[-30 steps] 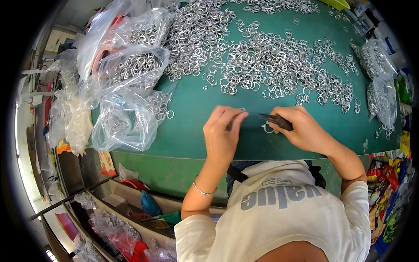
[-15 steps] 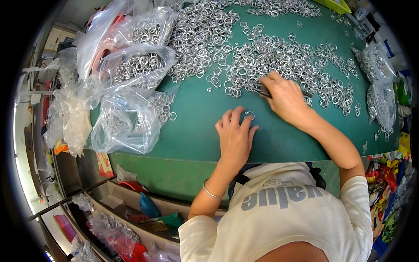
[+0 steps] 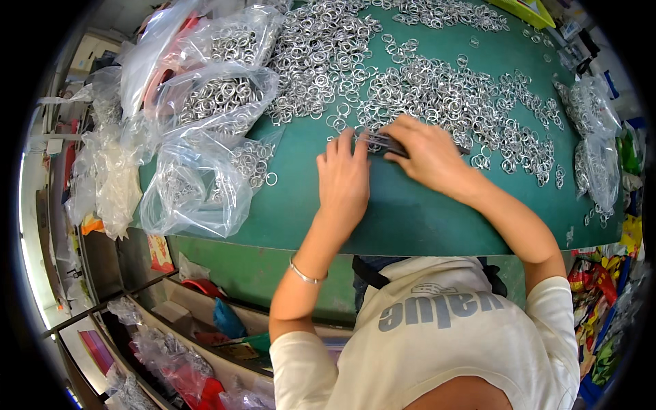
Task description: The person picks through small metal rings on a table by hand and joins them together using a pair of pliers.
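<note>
My right hand is closed round a dark-handled tool that looks like pliers. The tool's metal tip points left, and its other end sticks out past the palm. Against that tip, at the near edge of a heap of silvery metal rings, my left hand has its fingers bent down and drawn together. Whatever its fingertips hold is hidden by the fingers. A few loose rings lie just beyond the left fingertips on the green tabletop.
Clear plastic bags with rings stand along the left side, beside a second ring heap. Another bag of rings lies at the right edge. A yellow-green tray is at the far right. Below left is an open drawer.
My left hand has moved forward and left, up to the tool's tip. My right hand has brought the tool leftward and slightly nearer. The single ring by my left fingers no longer shows.
</note>
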`<move>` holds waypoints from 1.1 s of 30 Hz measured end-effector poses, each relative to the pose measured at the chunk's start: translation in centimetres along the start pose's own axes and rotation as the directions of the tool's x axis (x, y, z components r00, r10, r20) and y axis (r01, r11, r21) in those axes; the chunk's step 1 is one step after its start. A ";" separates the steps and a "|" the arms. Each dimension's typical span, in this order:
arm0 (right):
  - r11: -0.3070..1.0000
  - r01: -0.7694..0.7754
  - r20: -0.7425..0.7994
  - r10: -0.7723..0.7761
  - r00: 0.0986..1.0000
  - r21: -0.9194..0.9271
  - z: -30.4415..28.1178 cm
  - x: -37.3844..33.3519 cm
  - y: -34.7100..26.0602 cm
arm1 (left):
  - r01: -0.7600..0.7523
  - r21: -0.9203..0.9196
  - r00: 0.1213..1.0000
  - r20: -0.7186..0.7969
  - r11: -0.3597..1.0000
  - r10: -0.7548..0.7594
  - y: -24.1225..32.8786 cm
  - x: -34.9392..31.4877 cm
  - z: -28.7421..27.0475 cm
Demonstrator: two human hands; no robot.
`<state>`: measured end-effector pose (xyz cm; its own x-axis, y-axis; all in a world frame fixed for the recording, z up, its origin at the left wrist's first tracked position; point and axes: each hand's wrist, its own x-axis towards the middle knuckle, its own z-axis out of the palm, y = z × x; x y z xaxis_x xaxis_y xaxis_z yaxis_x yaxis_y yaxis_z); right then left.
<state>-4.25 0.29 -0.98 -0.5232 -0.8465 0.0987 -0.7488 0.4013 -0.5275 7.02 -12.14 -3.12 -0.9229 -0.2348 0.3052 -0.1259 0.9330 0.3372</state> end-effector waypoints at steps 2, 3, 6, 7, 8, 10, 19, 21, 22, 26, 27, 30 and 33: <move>0.998 -0.051 -0.033 0.049 0.998 -0.047 1.6 0.8 -0.7 | 0.020 -0.054 0.999 0.051 0.998 -0.017 -1.0 0.8 0.7; 0.998 -0.027 -0.040 0.025 0.999 -0.061 1.5 1.1 -0.6 | 0.029 -0.081 0.997 0.080 0.996 -0.022 -1.4 0.9 0.8; 0.997 0.009 -0.057 -0.013 0.998 -0.077 0.8 1.7 -0.3 | 0.089 -0.324 0.996 0.029 0.942 -0.084 -1.8 0.7 0.6; 0.998 -0.002 -0.061 -0.002 0.998 -0.063 0.5 1.6 -0.1 | 0.091 -0.381 0.995 -0.008 0.920 -0.102 -1.6 0.6 0.4; 0.999 -0.013 -0.064 0.010 0.998 -0.051 0.2 1.4 0.1 | 0.090 -0.439 0.992 -0.045 0.894 -0.122 -1.2 0.5 -0.1; 0.997 -0.044 -0.029 0.046 0.999 0.065 -0.8 1.1 0.4 | 0.195 -0.695 0.969 0.028 0.692 -0.245 -0.6 0.2 -0.8; 0.736 -0.310 0.334 0.120 0.935 0.602 -4.5 -1.6 -1.0 | 0.392 -0.868 0.843 0.472 -0.305 -0.259 2.3 -0.9 -2.2; 0.709 -0.366 0.310 0.214 0.926 0.603 -5.0 -2.5 -1.3 | 0.375 -0.854 0.833 0.481 -0.361 -0.274 3.1 -1.3 -2.0; 0.695 -0.355 0.296 0.210 0.932 0.625 -5.0 -3.0 -1.2 | 0.369 -0.829 0.832 0.496 -0.420 -0.249 3.3 -1.5 -1.9; 0.537 -0.426 0.390 0.185 0.902 0.729 -5.6 -4.3 -1.5 | 0.314 -0.790 0.831 0.497 -0.526 -0.250 4.5 -2.1 -1.5; 0.495 -0.461 0.430 0.183 0.884 0.737 -5.6 -4.6 -1.4 | 0.294 -0.801 0.830 0.484 -0.521 -0.277 4.9 -2.2 -1.5; 0.462 -0.418 0.380 0.178 0.908 0.782 -5.3 -5.4 -1.7 | 0.264 -0.773 0.859 0.460 -0.576 -0.224 5.9 -2.2 -1.5; 0.498 -0.317 0.176 0.310 0.934 0.807 -4.6 -6.0 -2.3 | 0.217 -0.760 0.848 0.457 -0.612 -0.268 6.7 -2.2 -2.0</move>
<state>-1.26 6.06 3.51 -0.6489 -0.7284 -0.2199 0.1215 0.1861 -0.9750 8.90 -5.93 0.30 -0.9154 -0.3241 -0.2388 0.1538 -0.8297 0.5366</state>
